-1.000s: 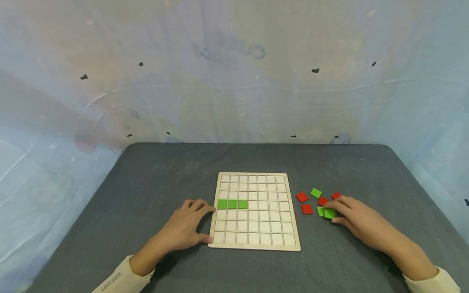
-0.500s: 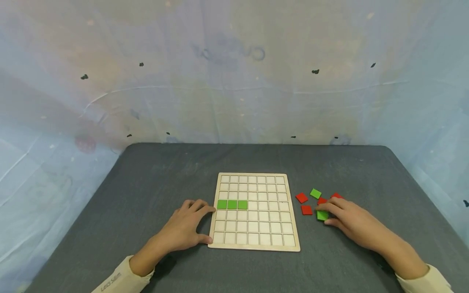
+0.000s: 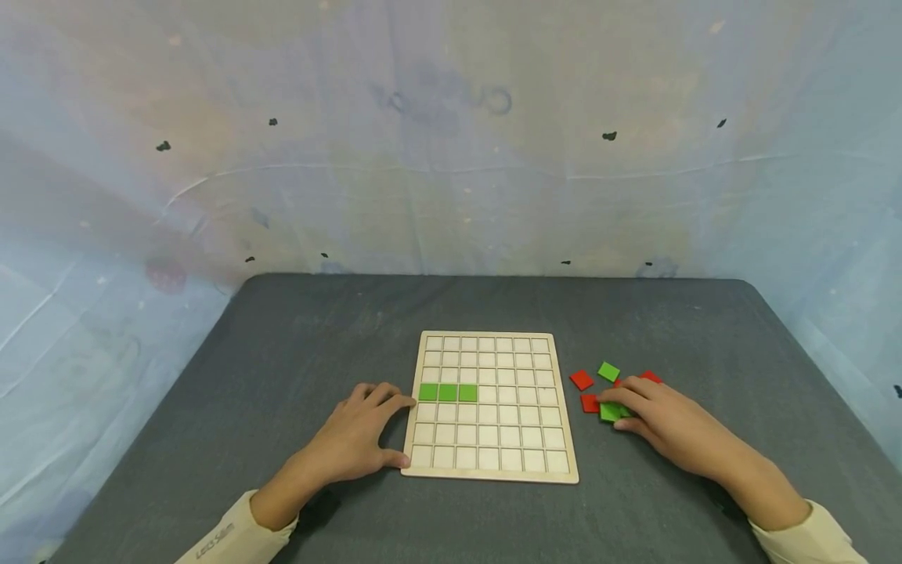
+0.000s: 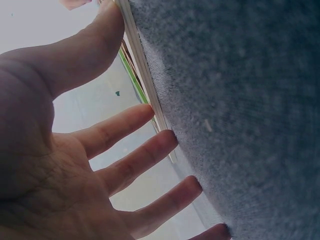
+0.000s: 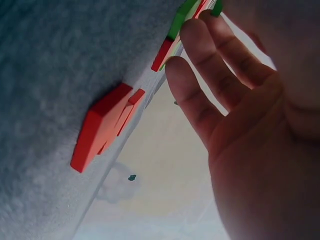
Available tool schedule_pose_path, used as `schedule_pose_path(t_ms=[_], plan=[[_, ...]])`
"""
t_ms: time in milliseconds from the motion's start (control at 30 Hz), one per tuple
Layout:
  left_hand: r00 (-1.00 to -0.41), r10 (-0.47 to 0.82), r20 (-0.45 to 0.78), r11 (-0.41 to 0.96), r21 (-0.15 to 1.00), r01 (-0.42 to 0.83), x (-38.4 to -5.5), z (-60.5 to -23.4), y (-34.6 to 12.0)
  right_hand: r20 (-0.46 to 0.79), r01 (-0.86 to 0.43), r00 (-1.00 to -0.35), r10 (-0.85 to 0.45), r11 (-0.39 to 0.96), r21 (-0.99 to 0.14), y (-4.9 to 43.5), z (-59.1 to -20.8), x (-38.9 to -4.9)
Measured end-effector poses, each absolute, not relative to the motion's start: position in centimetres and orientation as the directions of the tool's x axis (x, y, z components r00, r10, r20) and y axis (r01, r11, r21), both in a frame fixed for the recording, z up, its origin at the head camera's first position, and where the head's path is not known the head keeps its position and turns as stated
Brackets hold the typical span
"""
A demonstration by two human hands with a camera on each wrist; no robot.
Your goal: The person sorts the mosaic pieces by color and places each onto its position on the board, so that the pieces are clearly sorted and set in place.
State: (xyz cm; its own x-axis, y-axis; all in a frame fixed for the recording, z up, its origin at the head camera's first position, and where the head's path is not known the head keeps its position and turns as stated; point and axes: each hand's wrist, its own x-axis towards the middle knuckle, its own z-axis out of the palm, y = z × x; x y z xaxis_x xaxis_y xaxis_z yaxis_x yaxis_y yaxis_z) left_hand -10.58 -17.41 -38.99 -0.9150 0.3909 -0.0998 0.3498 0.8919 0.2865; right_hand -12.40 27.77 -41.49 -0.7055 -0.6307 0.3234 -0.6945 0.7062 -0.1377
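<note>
A pale wooden grid board [image 3: 493, 475] lies on the dark table. Three green square tiles [image 3: 447, 392] sit side by side in one row, starting at its left column. My left hand [image 3: 359, 439] touches the board's left edge with thumb and index finger, its fingers spread in the left wrist view. Right of the board, my right hand [image 3: 672, 427] is over a small group of tiles, with a green tile [image 3: 609, 413] between thumb and fingers. A bit of green [image 5: 216, 8] shows at the fingertips in the right wrist view. The hand partly covers other tiles.
Red tiles [image 3: 581, 381] lie loose around the right hand, one [image 3: 589, 403] next to its fingertips and one [image 3: 651, 377] behind it. A loose green tile [image 3: 609, 371] lies farther back. A pale cloth backdrop [image 3: 451, 157] rises behind the table [image 3: 317, 329].
My right hand has moved left toward the board, and the green tile at its fingertips has shifted left too. The left hand and the board have stayed put.
</note>
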Motion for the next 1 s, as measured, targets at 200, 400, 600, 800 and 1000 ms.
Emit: schedule_pose_path(t_ms=[200, 400, 600, 800, 1000], plan=[[-0.915, 0.393, -0.093, 0.891, 0.286, 0.354, -10.6, -39.0, -17.5, 0.316, -0.697, -0.705, -0.635, 0.703, -0.141, 27.6, -41.4, -12.4], [-0.914, 0.396, -0.088, 0.89, 0.282, 0.359, -10.6, -39.1, -17.5, 0.3, -0.691, -0.714, -0.632, 0.706, -0.156, 27.4, -41.3, -12.4], [-0.913, 0.399, -0.089, 0.889, 0.281, 0.361, -10.6, -39.0, -17.5, 0.273, -0.678, -0.729, -0.628, 0.715, -0.168, 26.8, -41.0, -12.4], [-0.911, 0.403, -0.084, 0.887, 0.283, 0.366, -10.7, -39.0, -17.5, 0.253, -0.659, -0.746, -0.616, 0.736, -0.156, 26.0, -41.0, -12.7], [-0.913, 0.399, -0.087, 0.888, 0.283, 0.361, -10.6, -39.1, -17.6, 0.254, -0.671, -0.735, -0.628, 0.728, -0.141, 25.2, -41.2, -13.0]])
